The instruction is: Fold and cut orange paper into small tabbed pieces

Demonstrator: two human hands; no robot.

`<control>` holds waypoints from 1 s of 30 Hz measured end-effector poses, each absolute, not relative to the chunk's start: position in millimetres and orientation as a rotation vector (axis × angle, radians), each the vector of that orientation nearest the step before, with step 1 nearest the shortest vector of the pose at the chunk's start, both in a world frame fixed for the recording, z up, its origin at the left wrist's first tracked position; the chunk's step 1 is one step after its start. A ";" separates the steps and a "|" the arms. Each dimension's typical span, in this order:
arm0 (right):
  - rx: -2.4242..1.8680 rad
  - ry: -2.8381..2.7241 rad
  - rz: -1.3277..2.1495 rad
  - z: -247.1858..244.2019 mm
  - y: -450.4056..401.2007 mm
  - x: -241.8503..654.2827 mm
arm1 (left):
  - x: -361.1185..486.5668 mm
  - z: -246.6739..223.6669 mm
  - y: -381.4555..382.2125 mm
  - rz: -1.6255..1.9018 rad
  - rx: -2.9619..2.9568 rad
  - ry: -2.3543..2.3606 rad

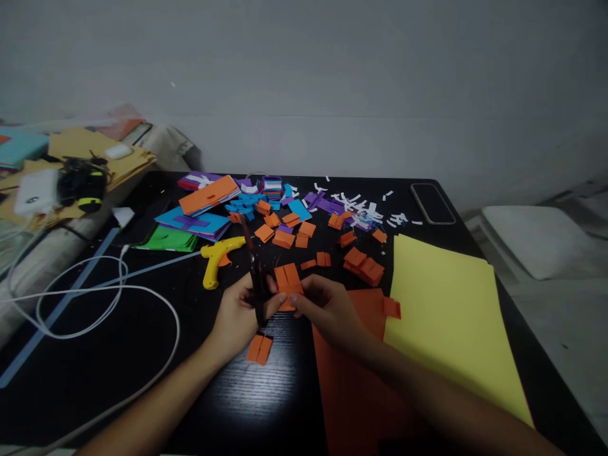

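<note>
In front of me both hands pinch a small folded orange paper piece. My left hand is closed on its left side, and dark-handled scissors hang on the same hand with their blades pointing away from me. The fingers of my right hand close on the lower right of the paper. Another folded orange piece lies just below my left hand. Several more orange pieces are scattered beyond the hands. A large orange sheet lies under my right forearm.
Right of it is a yellow sheet, with a phone farther back. A yellow glue gun lies to the left, near stacked coloured papers. White and purple scraps litter the back. A white cable loops over the table's left side.
</note>
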State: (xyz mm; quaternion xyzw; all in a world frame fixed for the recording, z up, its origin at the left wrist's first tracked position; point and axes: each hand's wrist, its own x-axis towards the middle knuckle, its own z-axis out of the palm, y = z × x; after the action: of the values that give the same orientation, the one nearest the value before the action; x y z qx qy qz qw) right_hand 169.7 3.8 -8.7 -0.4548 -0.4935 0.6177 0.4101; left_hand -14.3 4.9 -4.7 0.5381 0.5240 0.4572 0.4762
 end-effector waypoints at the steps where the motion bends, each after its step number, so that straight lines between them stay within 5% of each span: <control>1: -1.131 -1.230 1.572 -8.8 4.1 170.1 | -14.3 -4.3 5.1 1.119 1.309 1.278; 14: -0.864 -0.455 2.192 -3.9 16.9 171.5 | -18.8 -2.5 10.8 1.040 1.060 1.291; 30: -0.893 -0.511 2.209 -7.3 16.4 171.1 | -16.1 -1.0 11.0 1.003 1.233 1.178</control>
State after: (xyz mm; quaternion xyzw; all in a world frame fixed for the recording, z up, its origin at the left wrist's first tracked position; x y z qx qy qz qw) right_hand 171.1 16.4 -7.3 -0.3441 -0.1967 0.8507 0.3452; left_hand -16.1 11.0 -1.0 0.5206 0.4976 0.4237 0.5494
